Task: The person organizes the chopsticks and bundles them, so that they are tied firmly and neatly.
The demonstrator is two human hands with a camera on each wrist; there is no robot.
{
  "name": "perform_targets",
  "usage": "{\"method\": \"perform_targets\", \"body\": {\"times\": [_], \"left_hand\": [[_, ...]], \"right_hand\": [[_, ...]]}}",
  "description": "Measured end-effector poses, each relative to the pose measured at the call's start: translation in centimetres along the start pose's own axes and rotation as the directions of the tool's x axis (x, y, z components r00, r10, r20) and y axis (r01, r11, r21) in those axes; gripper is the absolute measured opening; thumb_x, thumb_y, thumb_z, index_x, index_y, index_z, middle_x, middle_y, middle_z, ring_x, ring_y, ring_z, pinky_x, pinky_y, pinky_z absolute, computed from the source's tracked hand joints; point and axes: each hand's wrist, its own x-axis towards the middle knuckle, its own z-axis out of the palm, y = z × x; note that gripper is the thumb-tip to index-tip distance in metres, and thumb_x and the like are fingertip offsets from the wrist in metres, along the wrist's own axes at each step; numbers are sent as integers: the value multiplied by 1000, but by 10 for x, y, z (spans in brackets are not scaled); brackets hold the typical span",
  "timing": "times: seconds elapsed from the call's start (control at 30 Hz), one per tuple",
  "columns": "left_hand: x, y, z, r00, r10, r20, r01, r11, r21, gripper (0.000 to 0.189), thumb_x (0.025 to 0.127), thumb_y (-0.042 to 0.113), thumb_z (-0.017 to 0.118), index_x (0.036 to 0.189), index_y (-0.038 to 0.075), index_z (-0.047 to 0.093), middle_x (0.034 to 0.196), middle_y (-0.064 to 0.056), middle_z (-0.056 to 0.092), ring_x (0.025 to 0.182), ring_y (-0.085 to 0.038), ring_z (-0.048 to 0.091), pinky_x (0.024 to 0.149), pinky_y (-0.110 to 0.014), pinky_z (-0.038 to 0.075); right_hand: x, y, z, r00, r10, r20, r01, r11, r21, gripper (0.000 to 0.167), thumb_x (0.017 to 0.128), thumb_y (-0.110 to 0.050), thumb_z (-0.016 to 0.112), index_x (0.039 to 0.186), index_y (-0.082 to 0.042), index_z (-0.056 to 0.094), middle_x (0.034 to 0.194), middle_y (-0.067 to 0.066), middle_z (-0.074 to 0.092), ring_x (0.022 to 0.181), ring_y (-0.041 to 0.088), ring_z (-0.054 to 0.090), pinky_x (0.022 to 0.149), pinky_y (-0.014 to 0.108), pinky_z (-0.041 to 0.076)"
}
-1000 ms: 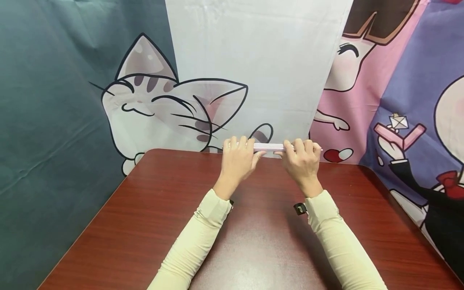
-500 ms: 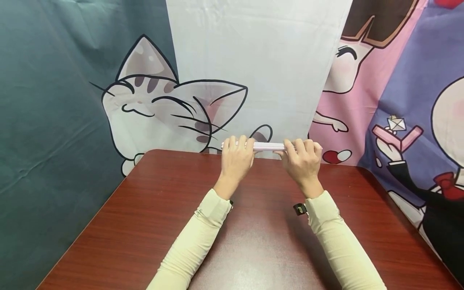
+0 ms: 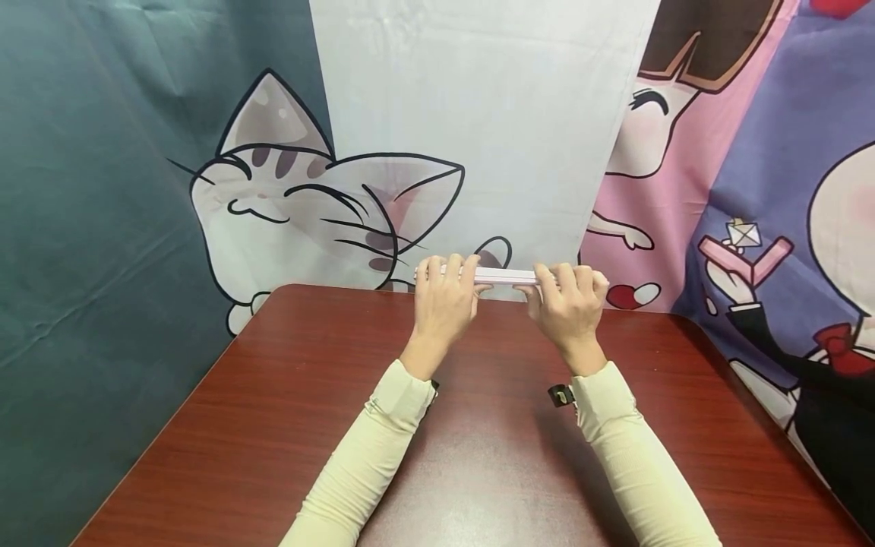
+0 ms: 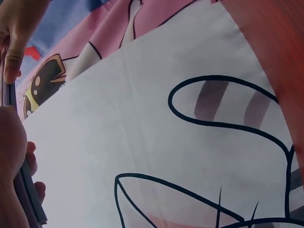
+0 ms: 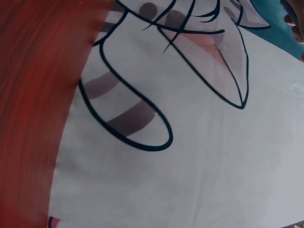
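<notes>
A thin, pale pink-white flat object (image 3: 504, 276), seen edge-on with a line along its edge, is held level in both hands, in line with the table's far edge in the head view. My left hand (image 3: 443, 300) grips its left end, fingers over the top and thumb below. The right hand (image 3: 570, 308) holds the right end in the same way. In the left wrist view the object (image 4: 29, 194) looks dark and narrow, with the left hand (image 4: 10, 152) around it. At the right wrist view's top right corner only part of a hand (image 5: 297, 26) shows. The object's broad faces are hidden.
Below the arms lies a reddish-brown wooden table (image 3: 492, 425). Behind it hangs a cloth backdrop (image 3: 526, 114) with a cartoon cat and figures, close past the table's far edge. A small black wrist device (image 3: 562, 395) hangs at the right cuff.
My left thumb has drawn in from pointing rightward to lie under the object. A little more of the object's front edge shows. Both hands have otherwise stayed nearly in place.
</notes>
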Motion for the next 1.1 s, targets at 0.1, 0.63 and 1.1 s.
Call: {"method": "perform_targets", "body": {"times": [0.1, 0.63, 1.1], "left_hand": [[2, -1, -3, 1000, -7, -12, 7, 1000, 1, 18, 88, 25, 64, 102, 14, 65, 89, -3, 59, 85, -28, 53, 85, -43, 41], [9, -6, -6, 999, 8, 37, -9, 999, 32, 10, 83, 17, 64, 92, 12, 62, 88, -4, 58, 84, -29, 53, 81, -42, 40], [5, -4, -3, 995, 19, 97, -25, 998, 60, 8, 92, 18, 56, 93, 14, 63, 85, -4, 57, 81, -28, 52, 76, -40, 39]], "right_hand": [[2, -2, -1, 1000, 14, 5, -14, 1000, 8, 38, 93, -45, 61, 92, -7, 68, 78, 12, 59, 71, 38, 52, 73, 54, 32], [14, 0, -16, 988, 55, 147, -49, 998, -45, 45, 84, -52, 71, 86, -7, 67, 72, 10, 61, 66, 37, 53, 69, 53, 36], [29, 29, -31, 663, 519, 539, -698, 688, 197, 31, 89, -33, 72, 71, -8, 75, 57, 1, 65, 46, 6, 49, 49, 21, 34]]}}
